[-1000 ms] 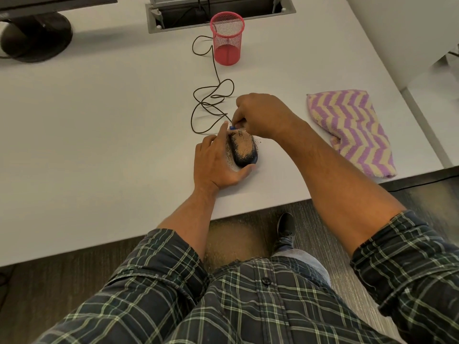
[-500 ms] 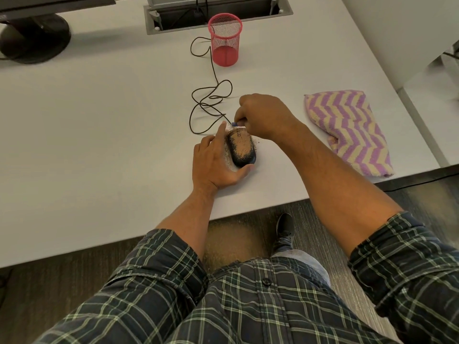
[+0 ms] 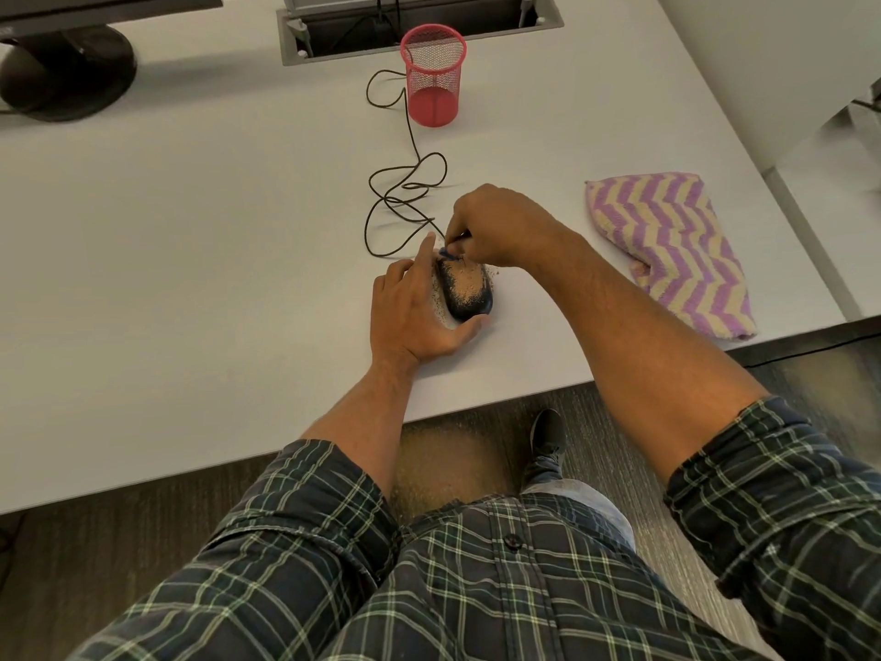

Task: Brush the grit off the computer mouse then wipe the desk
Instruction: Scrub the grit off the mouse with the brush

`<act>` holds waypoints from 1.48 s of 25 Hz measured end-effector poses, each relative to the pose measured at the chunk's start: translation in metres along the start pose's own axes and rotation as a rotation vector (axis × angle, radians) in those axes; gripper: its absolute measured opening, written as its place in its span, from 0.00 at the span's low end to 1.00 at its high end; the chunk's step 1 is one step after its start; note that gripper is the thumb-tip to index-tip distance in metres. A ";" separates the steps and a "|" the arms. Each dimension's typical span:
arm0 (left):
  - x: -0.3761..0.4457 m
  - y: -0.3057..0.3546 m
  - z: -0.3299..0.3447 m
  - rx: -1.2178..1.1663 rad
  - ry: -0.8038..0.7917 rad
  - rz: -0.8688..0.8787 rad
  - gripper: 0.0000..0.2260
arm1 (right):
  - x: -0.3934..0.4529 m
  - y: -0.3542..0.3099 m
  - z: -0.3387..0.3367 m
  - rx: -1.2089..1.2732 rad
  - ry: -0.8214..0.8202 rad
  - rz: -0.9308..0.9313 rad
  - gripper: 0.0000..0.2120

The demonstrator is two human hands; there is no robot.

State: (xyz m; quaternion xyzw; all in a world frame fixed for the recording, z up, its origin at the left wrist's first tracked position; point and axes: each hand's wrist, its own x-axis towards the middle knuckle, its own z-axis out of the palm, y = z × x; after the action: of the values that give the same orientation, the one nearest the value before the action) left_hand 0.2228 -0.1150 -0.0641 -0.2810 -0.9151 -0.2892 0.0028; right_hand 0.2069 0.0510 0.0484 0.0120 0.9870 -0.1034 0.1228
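A black computer mouse (image 3: 465, 291) lies on the white desk (image 3: 214, 221), its top covered with tan grit. My left hand (image 3: 412, 310) holds the mouse from its left side, with the thumb round its near end. My right hand (image 3: 498, 226) pinches a small blue brush (image 3: 448, 252) at the far end of the mouse; most of the brush is hidden inside the fingers. Grit lies on the desk along the mouse's left edge. A purple and cream zigzag cloth (image 3: 677, 245) lies to the right.
The mouse's dark cable (image 3: 405, 193) loops back past a pink mesh pen cup (image 3: 433, 73) to a cable slot (image 3: 419, 21). A monitor base (image 3: 66, 73) stands at the far left. The desk's front edge is close to my left wrist. Grit lies on the floor below.
My right hand has shifted only slightly at the far end of the mouse. My left hand keeps its hold. The grit on the mouse looks the same.
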 end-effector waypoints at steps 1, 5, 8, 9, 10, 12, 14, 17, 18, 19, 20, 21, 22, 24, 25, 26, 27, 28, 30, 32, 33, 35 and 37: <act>0.000 0.000 0.000 -0.003 0.000 0.002 0.54 | 0.001 0.000 -0.001 -0.014 -0.010 -0.017 0.09; -0.001 0.000 0.000 -0.017 0.009 0.010 0.53 | 0.001 -0.001 -0.005 -0.080 -0.008 -0.079 0.08; 0.000 0.000 -0.001 -0.022 0.016 0.018 0.53 | 0.002 -0.001 -0.006 -0.086 0.006 -0.070 0.08; -0.001 0.000 -0.001 -0.020 0.020 0.021 0.53 | 0.002 0.001 -0.006 -0.064 -0.001 -0.061 0.08; -0.001 0.000 0.000 -0.017 0.023 0.022 0.53 | 0.003 0.002 -0.005 -0.045 -0.016 -0.063 0.08; 0.000 0.000 0.000 -0.014 0.023 0.024 0.52 | 0.003 0.004 -0.003 -0.033 -0.021 -0.051 0.08; 0.000 0.000 0.000 -0.014 0.023 0.027 0.52 | 0.003 0.006 -0.003 -0.034 0.016 -0.008 0.08; 0.000 -0.001 0.000 -0.013 0.022 0.027 0.52 | 0.003 0.008 -0.001 -0.031 0.042 0.014 0.09; 0.000 -0.001 0.000 -0.012 0.020 0.030 0.52 | 0.003 0.009 -0.001 -0.033 0.051 0.025 0.09; 0.000 -0.001 0.000 -0.011 0.019 0.030 0.52 | 0.002 0.010 -0.001 -0.029 0.050 0.033 0.09; 0.000 0.000 0.000 -0.009 0.018 0.029 0.52 | 0.002 0.011 0.000 -0.020 0.043 0.036 0.09; 0.000 0.000 0.000 -0.008 0.019 0.026 0.52 | 0.001 0.012 0.000 -0.013 0.038 0.041 0.09; 0.000 0.000 -0.001 -0.009 0.020 0.026 0.52 | 0.001 0.013 0.000 -0.007 0.043 0.054 0.09; 0.000 0.001 -0.001 -0.012 0.023 0.027 0.52 | 0.000 0.015 -0.001 0.013 0.054 0.076 0.10; 0.000 0.001 -0.001 -0.012 0.024 0.026 0.52 | 0.000 0.016 0.000 0.025 0.047 0.074 0.09; 0.000 0.001 -0.002 -0.013 0.024 0.024 0.53 | 0.000 0.016 0.000 0.030 0.042 0.073 0.09; 0.000 0.001 -0.002 -0.014 0.023 0.023 0.53 | -0.001 0.016 0.000 0.032 0.045 0.079 0.09; 0.000 0.001 -0.002 -0.017 0.021 0.020 0.53 | -0.001 0.016 0.000 0.040 0.051 0.088 0.09; -0.001 0.002 -0.002 -0.018 0.022 0.016 0.53 | -0.001 0.017 0.001 0.058 0.045 0.086 0.09; 0.000 0.002 -0.002 -0.012 0.020 0.016 0.53 | 0.000 0.018 0.002 0.059 0.064 0.108 0.10; 0.000 0.002 -0.002 -0.009 0.016 0.014 0.53 | 0.000 0.018 0.002 0.070 0.086 0.128 0.10; 0.000 0.002 -0.001 -0.004 0.012 0.009 0.53 | 0.001 0.018 0.005 0.106 0.106 0.137 0.10; -0.001 0.002 -0.001 -0.007 0.012 0.010 0.53 | 0.000 0.017 0.010 0.112 0.094 0.126 0.10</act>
State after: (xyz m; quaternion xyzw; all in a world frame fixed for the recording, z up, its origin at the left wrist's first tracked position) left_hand 0.2240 -0.1147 -0.0620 -0.2839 -0.9126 -0.2942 0.0087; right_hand 0.2097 0.0660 0.0358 0.0860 0.9816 -0.1500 0.0817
